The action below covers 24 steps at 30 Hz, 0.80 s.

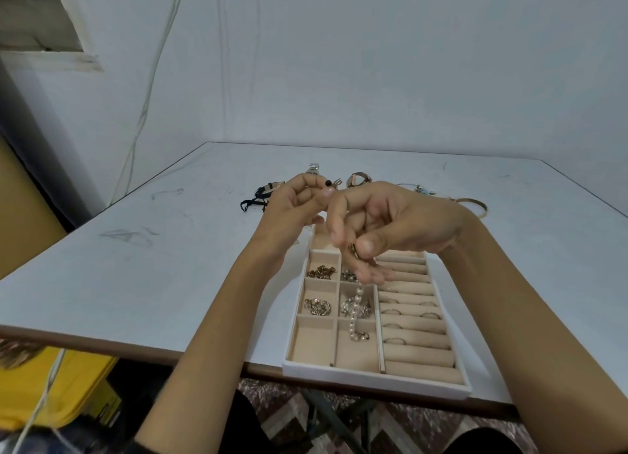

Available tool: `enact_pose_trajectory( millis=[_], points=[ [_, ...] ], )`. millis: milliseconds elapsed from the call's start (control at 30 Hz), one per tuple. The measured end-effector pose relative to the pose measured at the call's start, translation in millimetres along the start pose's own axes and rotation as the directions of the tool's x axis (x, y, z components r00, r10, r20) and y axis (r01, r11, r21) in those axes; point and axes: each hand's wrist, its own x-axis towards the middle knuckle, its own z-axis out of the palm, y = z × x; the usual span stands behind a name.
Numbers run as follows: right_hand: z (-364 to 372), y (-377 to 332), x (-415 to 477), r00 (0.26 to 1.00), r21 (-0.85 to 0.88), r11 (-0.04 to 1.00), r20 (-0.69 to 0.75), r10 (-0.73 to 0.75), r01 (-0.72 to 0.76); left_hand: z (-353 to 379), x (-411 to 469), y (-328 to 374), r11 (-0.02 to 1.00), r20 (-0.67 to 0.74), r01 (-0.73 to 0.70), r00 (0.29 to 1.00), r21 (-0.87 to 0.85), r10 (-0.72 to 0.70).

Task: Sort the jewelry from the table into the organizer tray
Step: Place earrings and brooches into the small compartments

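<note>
The right hand (390,226) is held above the organizer tray (373,379), thumb and fingers pinched on the upper end of a pearl strand (355,314). The strand hangs down, its lower end resting in a middle-column compartment near the front. The left hand (295,205), just beside the right, pinches a small dark-beaded piece (328,182) between thumb and forefinger. Rings (394,340) sit in the tray's roll slots. On the table (170,249) beyond lie watches (313,168), a black cord bracelet (255,198) and a bangle (475,203).

Dim even light, soft blur, wide-angle distortion
</note>
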Motion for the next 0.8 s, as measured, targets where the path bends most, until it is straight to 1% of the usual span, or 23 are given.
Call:
enact_pose_trajectory(
  millis=[133, 233, 333, 500, 800],
  points=[
    [2, 0, -2, 0.997, -0.003, 0.998, 0.059, 0.058, -0.058, -1, 2, -1, 1.0, 0.005, -0.003, 1.0, -0.019, 0.003],
    [5, 1, -4, 0.99, 0.032, 0.997, 0.125, 0.068, -0.073, -1, 3, -3, 1.0, -0.004, -0.006, 1.0, -0.02, 0.006],
    [7, 0, -4, 0.986, 0.08, 0.996, 0.163, 0.034, -0.047, -1, 3, -4, 1.0, 0.005, -0.004, 1.0, -0.023, 0.005],
    [10, -2, -7, 0.983, 0.131, 0.991, 0.179, -0.041, 0.018, -1, 3, -5, 1.0, 0.006, -0.002, 1.0, -0.02, 0.002],
    [12, 1, -3, 0.971, 0.187, 0.982, 0.226, -0.073, 0.03, -1, 3, -6, 1.0, 0.01, -0.004, 1.0, -0.008, 0.005]
  ],
)
